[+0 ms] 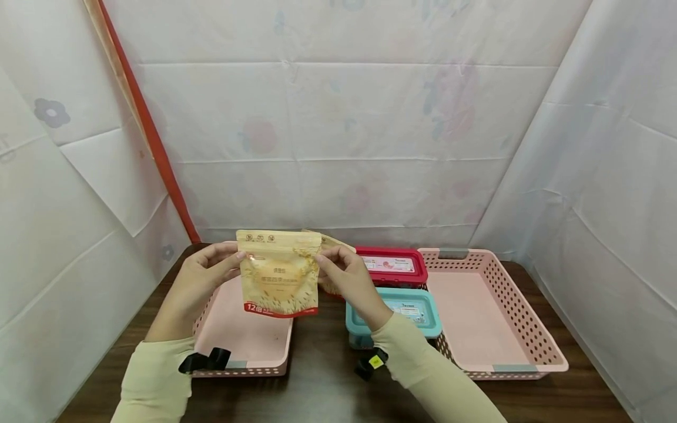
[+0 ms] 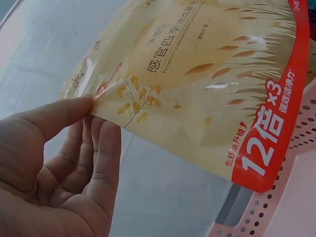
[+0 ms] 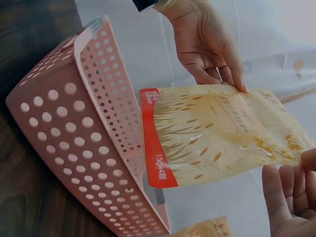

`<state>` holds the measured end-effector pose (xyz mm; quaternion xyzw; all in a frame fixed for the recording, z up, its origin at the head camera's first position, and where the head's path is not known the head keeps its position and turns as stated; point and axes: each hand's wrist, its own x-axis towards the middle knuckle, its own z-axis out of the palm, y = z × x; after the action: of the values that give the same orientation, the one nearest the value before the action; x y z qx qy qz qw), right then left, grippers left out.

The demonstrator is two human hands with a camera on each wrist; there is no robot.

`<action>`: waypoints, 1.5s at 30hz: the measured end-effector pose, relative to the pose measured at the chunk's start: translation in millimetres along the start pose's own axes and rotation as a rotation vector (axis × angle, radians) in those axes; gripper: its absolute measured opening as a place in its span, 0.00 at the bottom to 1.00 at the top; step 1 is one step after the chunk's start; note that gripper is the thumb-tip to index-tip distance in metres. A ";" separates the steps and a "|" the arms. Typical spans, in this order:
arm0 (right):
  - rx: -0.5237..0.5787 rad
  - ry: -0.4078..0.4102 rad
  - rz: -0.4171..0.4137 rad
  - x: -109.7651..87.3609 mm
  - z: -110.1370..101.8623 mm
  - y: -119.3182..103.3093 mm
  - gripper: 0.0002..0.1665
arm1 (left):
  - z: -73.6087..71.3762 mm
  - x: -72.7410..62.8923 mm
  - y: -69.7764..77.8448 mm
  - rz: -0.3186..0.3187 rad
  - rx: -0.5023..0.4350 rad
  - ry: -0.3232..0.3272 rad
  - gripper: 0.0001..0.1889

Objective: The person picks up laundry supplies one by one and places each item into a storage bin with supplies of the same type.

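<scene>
Both hands hold up a yellow laundry-pod pouch [image 1: 279, 273] with a red bottom band, front toward the head camera. My left hand [image 1: 198, 285] pinches its left edge near the top, between thumb and fingers. In the left wrist view, the thumb of the left hand [image 2: 64, 158] lies on the printed front. My right hand [image 1: 351, 282] pinches the opposite edge, seen from close by as the right hand [image 3: 294, 195] in the right wrist view. The pouch hangs upright over the right part of a pink basket [image 1: 240, 341]. Behind the right hand, a second yellow pouch [image 1: 334, 239] is mostly hidden.
Right of the middle are a red-lidded container [image 1: 420, 276] and, nearer, a teal-lidded container [image 1: 435, 320], partly covered by the right forearm. Another pink perforated basket [image 1: 476, 317] stands on the right of the dark wooden table [image 1: 317, 393]. White patterned sheets [image 1: 338, 117] enclose the back and sides.
</scene>
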<state>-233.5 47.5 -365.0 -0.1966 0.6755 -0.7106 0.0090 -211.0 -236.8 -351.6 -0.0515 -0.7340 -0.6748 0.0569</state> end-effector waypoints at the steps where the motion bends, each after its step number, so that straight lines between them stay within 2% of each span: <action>1: -0.005 0.001 0.001 1.3 1.8 0.5 0.15 | -1.6 -0.3 -0.1 -0.003 0.004 0.010 0.22; 7: 0.027 0.004 0.026 8.9 12.3 6.3 0.15 | -11.1 -0.2 -1.4 -0.016 -0.042 0.045 0.18; 15: 0.052 -0.008 -0.029 19.1 25.3 12.2 0.14 | -22.4 1.6 -3.9 -0.037 -0.099 0.088 0.15; 22: 0.046 0.013 -0.032 32.1 38.2 19.8 0.13 | -31.9 4.5 -6.6 -0.030 -0.071 0.146 0.16; 30: 0.015 0.040 0.004 46.6 51.7 27.6 0.13 | -37.6 15.7 -11.2 -0.003 -0.106 0.226 0.18; 34: -0.005 0.040 0.021 51.2 55.3 31.3 0.12 | -41.0 19.6 -14.3 -0.019 -0.069 0.262 0.20; 45: -0.007 0.046 0.027 66.0 57.2 40.8 0.10 | -44.8 34.0 -18.1 -0.112 0.063 0.320 0.23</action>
<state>-288.0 -29.1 -386.1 -0.1712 0.6804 -0.7126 0.0023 -246.8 -283.0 -360.5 0.0992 -0.7381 -0.6532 0.1369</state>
